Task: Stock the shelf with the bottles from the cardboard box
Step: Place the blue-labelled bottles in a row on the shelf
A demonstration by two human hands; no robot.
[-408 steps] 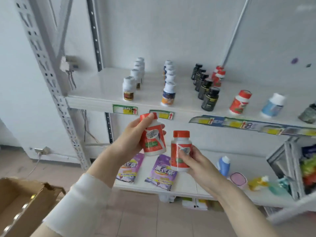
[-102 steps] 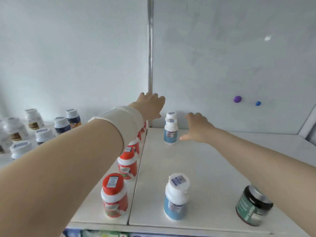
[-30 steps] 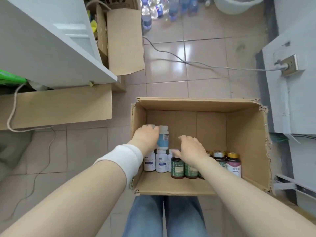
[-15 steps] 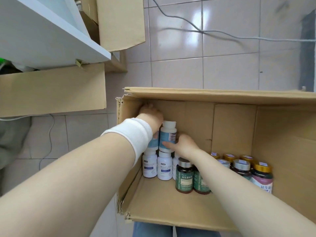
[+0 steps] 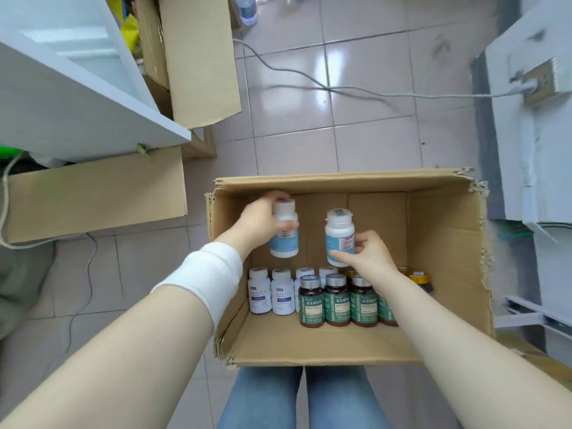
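Over cardboard box [image 5: 442, 243]: left hand [image 5: 260, 222] grips blurred bottle [image 5: 284, 243], right hand [image 5: 368, 255] pinches second bottle [image 5: 338, 235]; gold-capped bottles [image 5: 419, 278] part-hidden.

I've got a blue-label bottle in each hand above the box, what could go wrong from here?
The right hand pinches its bottle low on the side only, so it may slip and drop onto the green-label bottles standing below. The right forearm passes close over those caps and might topple them. The cable across the floor could catch a foot when walking off.
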